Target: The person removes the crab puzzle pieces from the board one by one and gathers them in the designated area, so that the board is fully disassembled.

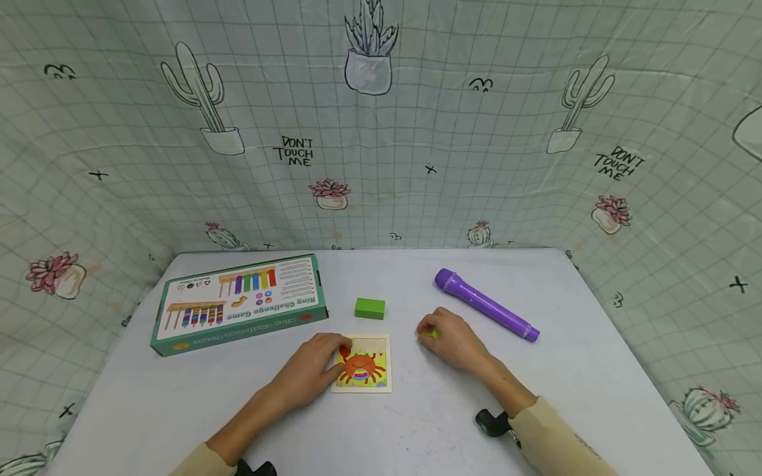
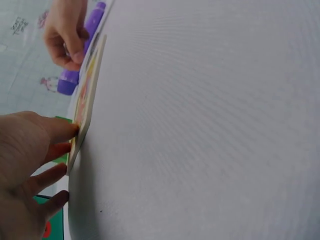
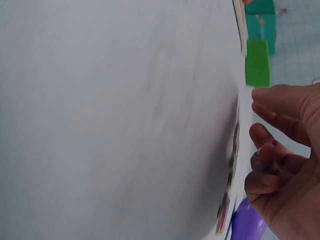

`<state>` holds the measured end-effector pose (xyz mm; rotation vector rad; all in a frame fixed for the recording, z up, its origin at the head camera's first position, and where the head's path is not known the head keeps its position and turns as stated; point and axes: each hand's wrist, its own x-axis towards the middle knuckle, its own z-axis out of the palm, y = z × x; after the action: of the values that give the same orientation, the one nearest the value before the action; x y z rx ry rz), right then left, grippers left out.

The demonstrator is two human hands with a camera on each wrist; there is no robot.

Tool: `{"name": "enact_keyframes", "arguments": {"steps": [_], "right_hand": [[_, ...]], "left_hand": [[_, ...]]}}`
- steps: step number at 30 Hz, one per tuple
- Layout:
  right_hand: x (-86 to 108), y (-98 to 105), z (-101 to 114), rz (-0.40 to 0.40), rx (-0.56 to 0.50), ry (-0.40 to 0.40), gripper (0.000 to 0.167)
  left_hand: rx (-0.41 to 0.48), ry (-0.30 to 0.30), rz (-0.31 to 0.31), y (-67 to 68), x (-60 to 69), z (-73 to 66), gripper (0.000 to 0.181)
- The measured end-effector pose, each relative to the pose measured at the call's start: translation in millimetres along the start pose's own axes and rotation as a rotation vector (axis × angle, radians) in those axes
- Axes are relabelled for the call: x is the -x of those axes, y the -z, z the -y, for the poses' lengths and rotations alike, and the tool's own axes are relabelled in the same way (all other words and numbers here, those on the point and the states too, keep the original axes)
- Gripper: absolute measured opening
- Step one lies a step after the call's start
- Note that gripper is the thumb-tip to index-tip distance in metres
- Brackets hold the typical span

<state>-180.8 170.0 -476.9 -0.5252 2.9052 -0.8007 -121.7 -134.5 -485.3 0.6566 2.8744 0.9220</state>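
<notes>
A square wooden crab puzzle point(image 1: 362, 370) lies flat on the table; a pale bare area shows along its top. My left hand point(image 1: 309, 370) rests at its left side, thumb and fingers touching the frame, the fingers spread in the left wrist view. To the right, my right hand point(image 1: 450, 338) hovers low with bent fingers. A bit of yellow-green shows among them in the head view. Thin flat pieces point(image 3: 233, 155) lie on the table below that hand in the right wrist view. No piece is visibly pinched.
Behind the puzzle stands a green block point(image 1: 370, 309). A "Ring Challenge Game" box point(image 1: 241, 304) lies at the back left. A purple microphone-shaped tube point(image 1: 488, 307) lies diagonally beyond my right hand. A patterned cloth point(image 1: 417, 132) hangs behind the white table point(image 1: 411, 436).
</notes>
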Motion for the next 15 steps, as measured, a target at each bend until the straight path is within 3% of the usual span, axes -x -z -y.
{"name": "enact_keyframes", "arguments": {"steps": [10, 15], "right_hand": [[-8.6, -19.6, 43.7, 0.122, -0.094, 0.146, 0.009], [-12.3, -31.3, 59.1, 0.185, -0.100, 0.195, 0.017]], "left_hand": [[0.064, 0.112, -0.032, 1.9, -4.8, -1.5, 0.047], [0.073, 0.126, -0.023, 3.8, -5.2, -0.8, 0.052]]}}
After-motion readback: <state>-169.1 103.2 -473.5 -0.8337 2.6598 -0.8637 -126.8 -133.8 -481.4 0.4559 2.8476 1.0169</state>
